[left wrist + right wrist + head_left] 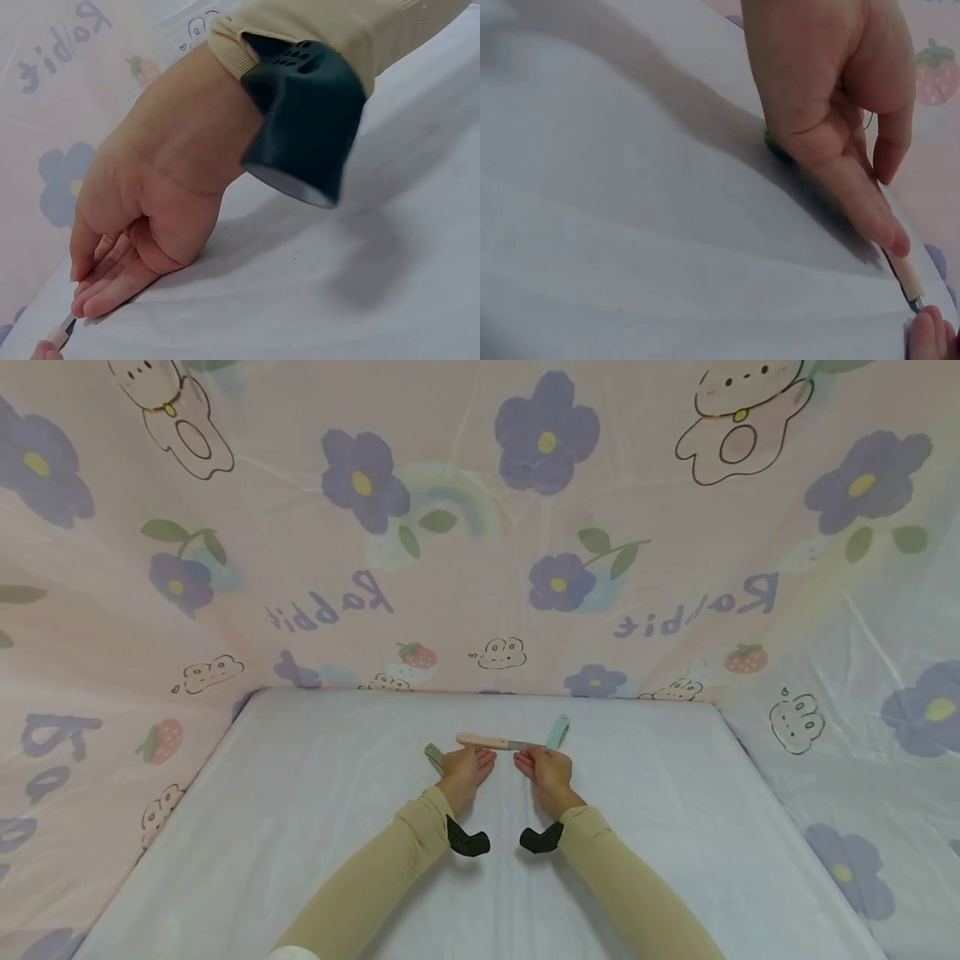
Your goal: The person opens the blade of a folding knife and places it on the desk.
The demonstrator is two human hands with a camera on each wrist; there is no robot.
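White sheeting covers the table [300,827] where we see, just left of centre in the head view, a grey-green tool [434,757] lying under the edge of the left hand [467,771], whose fingers lie straight and relaxed, grasping nothing. At centre, a pink-handled knife [487,742] lies just beyond both hands' fingertips. Right of centre, the right hand [547,770] rests equally loose beside a mint-green tool [557,732].
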